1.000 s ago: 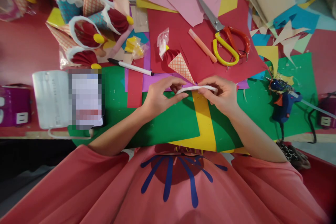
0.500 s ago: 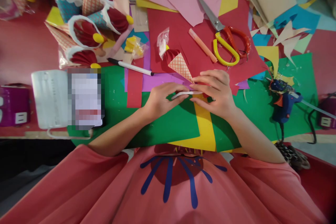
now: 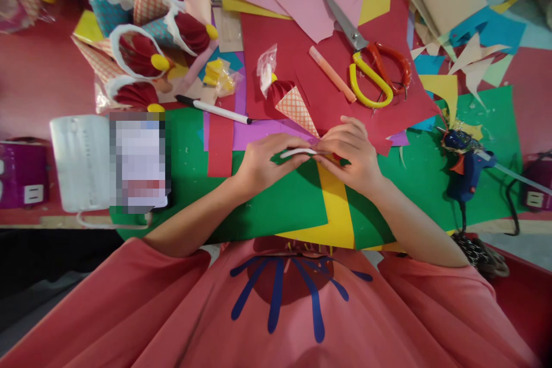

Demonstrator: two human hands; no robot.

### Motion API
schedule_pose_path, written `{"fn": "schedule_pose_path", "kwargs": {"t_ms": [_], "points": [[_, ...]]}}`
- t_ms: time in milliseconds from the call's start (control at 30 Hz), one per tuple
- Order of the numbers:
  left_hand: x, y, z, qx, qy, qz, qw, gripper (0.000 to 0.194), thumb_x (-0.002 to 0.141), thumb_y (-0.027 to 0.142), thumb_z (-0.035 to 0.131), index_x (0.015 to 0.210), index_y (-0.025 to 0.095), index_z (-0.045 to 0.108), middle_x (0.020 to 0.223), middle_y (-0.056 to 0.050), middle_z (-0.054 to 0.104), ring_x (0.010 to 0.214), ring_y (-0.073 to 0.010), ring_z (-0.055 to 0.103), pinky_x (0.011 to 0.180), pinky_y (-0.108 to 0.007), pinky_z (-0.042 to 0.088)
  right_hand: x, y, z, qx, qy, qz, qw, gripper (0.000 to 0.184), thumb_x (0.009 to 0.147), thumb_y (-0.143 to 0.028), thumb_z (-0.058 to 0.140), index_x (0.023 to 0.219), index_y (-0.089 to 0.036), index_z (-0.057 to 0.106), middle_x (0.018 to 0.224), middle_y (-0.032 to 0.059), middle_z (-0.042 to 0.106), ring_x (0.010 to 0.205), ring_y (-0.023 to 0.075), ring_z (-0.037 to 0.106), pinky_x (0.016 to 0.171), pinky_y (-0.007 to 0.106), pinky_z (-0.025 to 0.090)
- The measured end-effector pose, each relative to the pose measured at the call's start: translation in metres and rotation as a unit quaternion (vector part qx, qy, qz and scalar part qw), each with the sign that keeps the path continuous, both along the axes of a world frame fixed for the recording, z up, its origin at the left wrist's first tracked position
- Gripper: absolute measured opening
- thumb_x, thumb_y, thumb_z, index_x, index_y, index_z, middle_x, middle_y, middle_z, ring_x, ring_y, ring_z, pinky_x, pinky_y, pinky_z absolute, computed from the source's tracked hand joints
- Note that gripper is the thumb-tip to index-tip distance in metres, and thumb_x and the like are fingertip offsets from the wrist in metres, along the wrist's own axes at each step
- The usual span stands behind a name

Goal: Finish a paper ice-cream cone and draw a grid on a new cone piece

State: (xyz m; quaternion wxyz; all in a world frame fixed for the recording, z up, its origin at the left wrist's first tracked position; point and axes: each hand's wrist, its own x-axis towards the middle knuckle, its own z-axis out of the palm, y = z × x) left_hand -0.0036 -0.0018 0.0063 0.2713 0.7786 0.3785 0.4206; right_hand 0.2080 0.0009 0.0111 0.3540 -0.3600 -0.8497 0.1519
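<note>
Between my two hands is a thin white strip (image 3: 297, 152), gently curved, its material unclear. My left hand (image 3: 267, 161) pinches it between thumb and fingers from the left. From the right, my right hand (image 3: 351, 152) has its thumb and fingertips closed on the strip's other end, hiding that end. Just beyond the fingertips lies a small orange-checked paper cone (image 3: 297, 110) with red pleated paper at its wide end. A clear plastic bag (image 3: 267, 69) touches the cone's top.
Scissors (image 3: 357, 49) and an orange stick (image 3: 332, 75) lie on red paper. A marker (image 3: 219, 110) and phone (image 3: 140, 161) are at left, a blue glue gun (image 3: 468, 172) at right. Finished cones (image 3: 138, 52) crowd the back left. Green sheet (image 3: 276, 207) lies beneath my hands.
My right hand has moved slightly left and its fingers have closed in on the strip's right end. The left hand stays nearly in place.
</note>
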Motion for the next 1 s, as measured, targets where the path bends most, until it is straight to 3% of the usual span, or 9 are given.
{"fn": "schedule_pose_path", "kwargs": {"t_ms": [233, 367, 533, 800, 1000], "points": [[-0.0007, 0.0005, 0.0001, 0.0, 0.012, 0.0, 1.0, 0.016, 0.091, 0.03, 0.065, 0.084, 0.017, 0.071, 0.077, -0.002, 0.075, 0.067, -0.0091, 0.068, 0.066, -0.018, 0.052, -0.0008, 0.0, -0.0014, -0.02, -0.012, -0.013, 1.0, 0.018, 0.092, -0.04, 0.06, 0.098, -0.025, 0.068, 0.088, 0.0009, 0.074, 0.09, 0.0197, 0.067, 0.103, 0.047, 0.046], [-0.0006, -0.0001, -0.001, 0.015, 0.021, 0.001, 1.0, 0.014, 0.089, 0.031, 0.067, 0.092, 0.017, 0.071, 0.084, -0.003, 0.076, 0.074, -0.0106, 0.07, 0.069, -0.019, 0.053, -0.0009, 0.0004, -0.002, -0.023, -0.007, -0.01, 1.0, 0.014, 0.094, -0.034, 0.057, 0.092, -0.026, 0.068, 0.085, -0.001, 0.073, 0.088, 0.0174, 0.067, 0.105, 0.046, 0.046], [-0.0003, 0.0011, 0.0002, 0.04, 0.015, 0.014, 0.999, 0.009, 0.089, 0.025, 0.067, 0.085, 0.017, 0.069, 0.078, 0.0, 0.075, 0.071, -0.0089, 0.069, 0.069, -0.017, 0.053, 0.0005, 0.0013, -0.0016, -0.037, -0.001, -0.015, 0.999, 0.014, 0.093, -0.035, 0.058, 0.096, -0.025, 0.068, 0.085, -0.0002, 0.073, 0.088, 0.0178, 0.067, 0.105, 0.045, 0.045], [-0.0016, 0.0026, 0.0029, 0.002, -0.006, 0.016, 1.0, 0.01, 0.088, 0.028, 0.068, 0.089, 0.018, 0.069, 0.079, 0.001, 0.074, 0.068, -0.0088, 0.068, 0.064, -0.017, 0.052, 0.0023, 0.0036, -0.0018, -0.045, 0.026, -0.024, 0.998, 0.011, 0.092, -0.031, 0.06, 0.094, -0.024, 0.069, 0.08, -0.0007, 0.071, 0.084, 0.0167, 0.065, 0.104, 0.043, 0.045], [-0.0029, 0.0049, 0.0034, -0.026, -0.02, 0.036, 0.999, 0.016, 0.089, 0.033, 0.067, 0.083, 0.02, 0.072, 0.079, -0.001, 0.076, 0.072, -0.0118, 0.07, 0.067, -0.022, 0.054, 0.0063, 0.0068, 0.0006, -0.108, -0.011, -0.008, 0.994, 0.021, 0.09, -0.037, 0.061, 0.106, -0.025, 0.067, 0.097, 0.0038, 0.074, 0.093, 0.0218, 0.067, 0.1, 0.046, 0.048]]}}
